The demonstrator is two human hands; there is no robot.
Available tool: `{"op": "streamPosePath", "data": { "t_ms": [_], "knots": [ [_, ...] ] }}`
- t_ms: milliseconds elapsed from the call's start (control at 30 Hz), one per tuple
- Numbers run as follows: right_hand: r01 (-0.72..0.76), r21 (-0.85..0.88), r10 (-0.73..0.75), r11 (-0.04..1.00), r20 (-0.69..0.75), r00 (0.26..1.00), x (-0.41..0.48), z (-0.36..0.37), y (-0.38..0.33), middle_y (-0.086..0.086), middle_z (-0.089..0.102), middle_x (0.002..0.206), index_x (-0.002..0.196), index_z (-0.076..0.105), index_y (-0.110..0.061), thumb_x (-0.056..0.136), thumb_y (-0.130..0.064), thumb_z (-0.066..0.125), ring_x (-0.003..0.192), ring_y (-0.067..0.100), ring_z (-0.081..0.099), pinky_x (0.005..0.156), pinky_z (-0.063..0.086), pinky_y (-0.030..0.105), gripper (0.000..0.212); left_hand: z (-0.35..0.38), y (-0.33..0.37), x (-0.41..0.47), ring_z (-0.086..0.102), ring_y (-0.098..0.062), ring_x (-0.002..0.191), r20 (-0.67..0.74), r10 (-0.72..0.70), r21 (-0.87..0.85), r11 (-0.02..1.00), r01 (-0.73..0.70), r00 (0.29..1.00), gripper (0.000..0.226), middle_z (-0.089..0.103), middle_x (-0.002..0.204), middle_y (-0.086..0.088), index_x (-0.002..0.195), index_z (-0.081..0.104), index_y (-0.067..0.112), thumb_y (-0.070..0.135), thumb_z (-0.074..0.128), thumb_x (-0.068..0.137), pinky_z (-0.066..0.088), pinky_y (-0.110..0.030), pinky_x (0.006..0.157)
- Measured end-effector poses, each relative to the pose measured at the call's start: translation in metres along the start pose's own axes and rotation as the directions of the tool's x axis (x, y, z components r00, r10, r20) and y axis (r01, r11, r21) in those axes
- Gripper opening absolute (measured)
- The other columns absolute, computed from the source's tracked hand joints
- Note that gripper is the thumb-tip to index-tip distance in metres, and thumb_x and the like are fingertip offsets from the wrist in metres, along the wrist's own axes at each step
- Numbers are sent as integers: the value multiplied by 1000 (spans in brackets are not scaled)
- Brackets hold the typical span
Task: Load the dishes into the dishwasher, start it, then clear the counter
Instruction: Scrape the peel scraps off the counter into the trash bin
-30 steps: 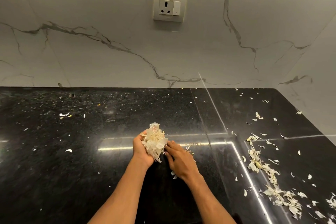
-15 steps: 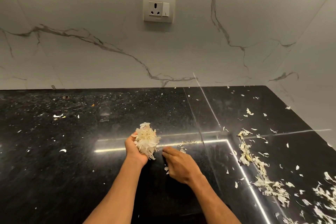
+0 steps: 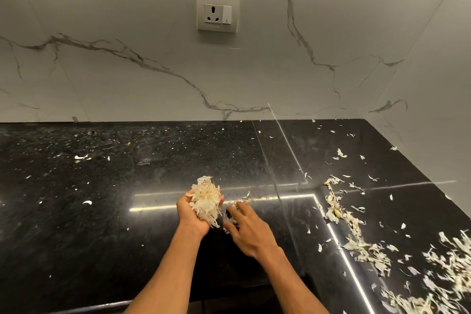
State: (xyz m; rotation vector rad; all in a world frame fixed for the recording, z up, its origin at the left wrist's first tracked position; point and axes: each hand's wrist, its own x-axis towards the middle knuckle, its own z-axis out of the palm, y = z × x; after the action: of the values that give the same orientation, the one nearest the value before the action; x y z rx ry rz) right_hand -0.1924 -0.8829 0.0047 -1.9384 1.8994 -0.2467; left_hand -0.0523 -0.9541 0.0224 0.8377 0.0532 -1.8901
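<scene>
Head view: left hand (image 3: 190,214) cups papery peel heap (image 3: 206,199); right hand (image 3: 248,232) loose-fingered on glossy black counter (image 3: 102,224).

The glossy black speckled counter (image 3: 76,250) bore a thick trail of pale peel scraps (image 3: 334,214) down its right side, widening into a heap (image 3: 448,270) at the near right corner, while single flakes (image 3: 87,202) and fine crumbs (image 3: 128,143) lay thinly scattered over its left half.
</scene>
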Motion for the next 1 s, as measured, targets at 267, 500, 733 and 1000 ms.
{"op": "streamPosePath", "data": {
  "t_ms": [267,500,733,1000],
  "knots": [
    [21,-106,-21,994,5,1000,-16,-3,-12,0,37,149,149,31,-31,103,-35,40,139,19,36,98,47,44,47,-6,-7,-14,59,-37,80,-9,21,-17,1000,-21,1000,41,65,93,-21,104,61,0,30,34,94,58,-40,59],
    [76,-258,-94,963,-58,994,-24,3,-7,-4,50,138,132,56,-27,102,-18,41,132,14,44,87,55,37,34,-13,-2,-20,60,-35,82,-10,27,-39,999,-27,1000,39,68,93,-20,105,62,2,28,36,93,59,-41,57],
    [-62,-250,45,966,-73,996,-26,2,-13,-2,53,133,131,58,-21,97,-8,51,127,20,46,89,53,37,37,-10,2,-13,59,-35,82,9,-22,-3,1000,22,1000,40,68,88,-20,106,61,2,29,35,92,59,-39,58],
    [-178,-206,138,962,-196,971,-19,9,-37,10,59,121,113,61,-3,91,10,47,112,25,55,88,48,32,30,-12,9,-10,60,-34,83,5,-60,78,995,59,998,39,65,95,-20,102,62,1,27,34,94,55,-40,65]
  ]
}}
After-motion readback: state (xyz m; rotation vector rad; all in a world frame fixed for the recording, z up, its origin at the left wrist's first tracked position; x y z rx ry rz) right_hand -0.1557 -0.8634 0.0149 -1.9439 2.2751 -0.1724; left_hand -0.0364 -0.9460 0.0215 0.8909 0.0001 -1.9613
